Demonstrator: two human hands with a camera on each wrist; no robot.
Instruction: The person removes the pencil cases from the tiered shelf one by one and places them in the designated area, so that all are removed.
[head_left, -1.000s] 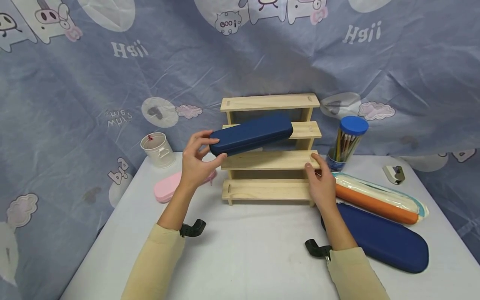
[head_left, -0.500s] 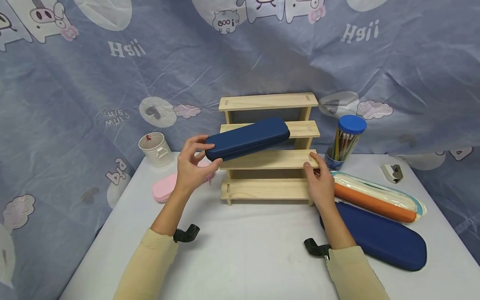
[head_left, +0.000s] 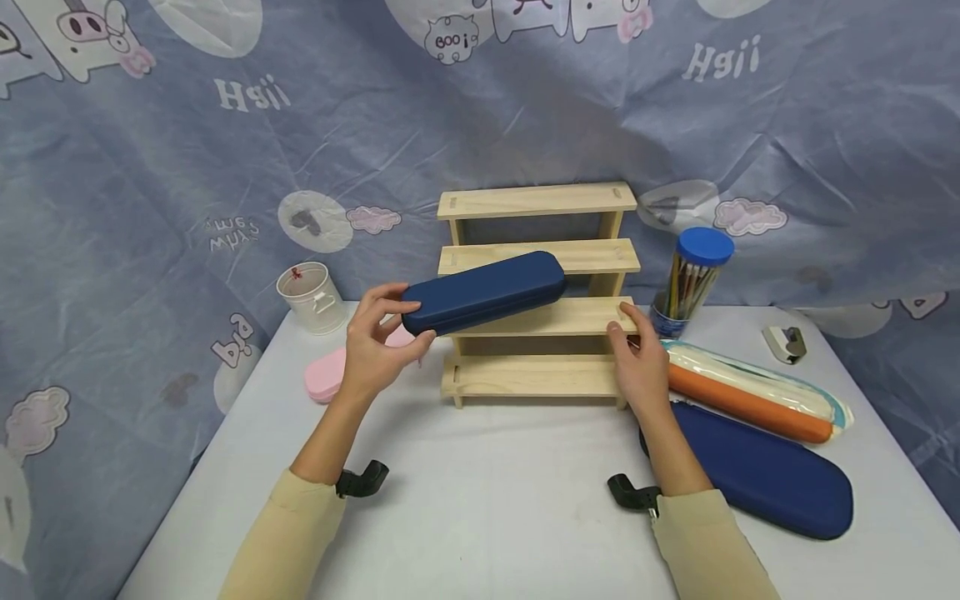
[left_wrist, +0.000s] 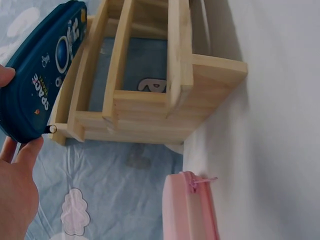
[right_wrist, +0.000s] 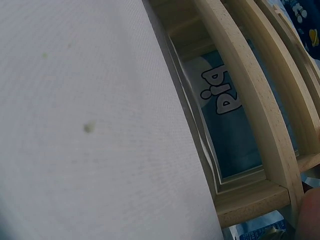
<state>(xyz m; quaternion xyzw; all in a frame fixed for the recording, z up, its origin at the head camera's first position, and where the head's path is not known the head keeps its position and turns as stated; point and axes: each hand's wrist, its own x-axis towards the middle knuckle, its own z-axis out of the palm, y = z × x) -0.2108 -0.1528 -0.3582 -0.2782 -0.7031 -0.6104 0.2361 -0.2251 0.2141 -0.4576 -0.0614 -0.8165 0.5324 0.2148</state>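
My left hand (head_left: 375,354) pinches the left end of a dark blue pencil case (head_left: 483,292), thumb below and fingers above. The case is tilted, right end higher, in front of the middle tiers of a stepped wooden shelf (head_left: 536,379). Its printed face, with a planet and "SPACE" lettering, shows in the left wrist view as a blue case (left_wrist: 47,75) beside the shelf. My right hand (head_left: 641,362) grips the right end of the shelf's second tier from the bottom. In the right wrist view, only part of that hand (right_wrist: 310,215) shows at the shelf's edge (right_wrist: 260,110).
Left of the shelf lie a pink pencil case (head_left: 325,377) and a small white bucket (head_left: 311,304). To its right are a blue-lidded jar (head_left: 701,267) of slim sticks, a clear-and-orange pouch (head_left: 750,400), a navy case (head_left: 765,475) and a small white-and-dark item (head_left: 785,344).
The left hand has brought the blue pencil case down, slightly left and away from the upper tiers. The right hand has kept its grip on the shelf.
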